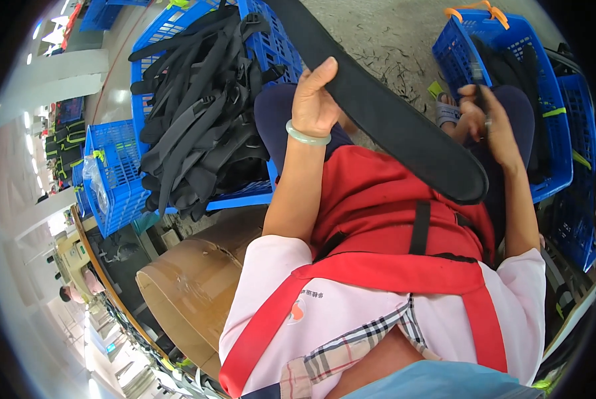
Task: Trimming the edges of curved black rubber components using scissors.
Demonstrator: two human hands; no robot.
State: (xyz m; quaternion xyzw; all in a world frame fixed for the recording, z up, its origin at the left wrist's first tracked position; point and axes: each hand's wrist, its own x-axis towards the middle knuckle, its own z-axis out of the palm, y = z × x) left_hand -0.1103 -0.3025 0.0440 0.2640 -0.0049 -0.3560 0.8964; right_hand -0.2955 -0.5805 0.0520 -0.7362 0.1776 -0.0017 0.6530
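Observation:
My left hand, with a pale green bangle on its wrist, is closed on the edge of a long black padded strap. The strap runs from the top of the view down across my lap, its rounded end resting over my red apron. To the right of the strap, my right hand is closed around a slim dark tool with a metallic glint. Motion blurs this tool, and its exact kind is unclear. A gap separates the right hand from the strap.
At the left, a blue plastic crate is heaped with black straps. Another blue crate at the right holds more black pieces. Dark scraps litter the floor ahead. A cardboard box stands beside my left arm.

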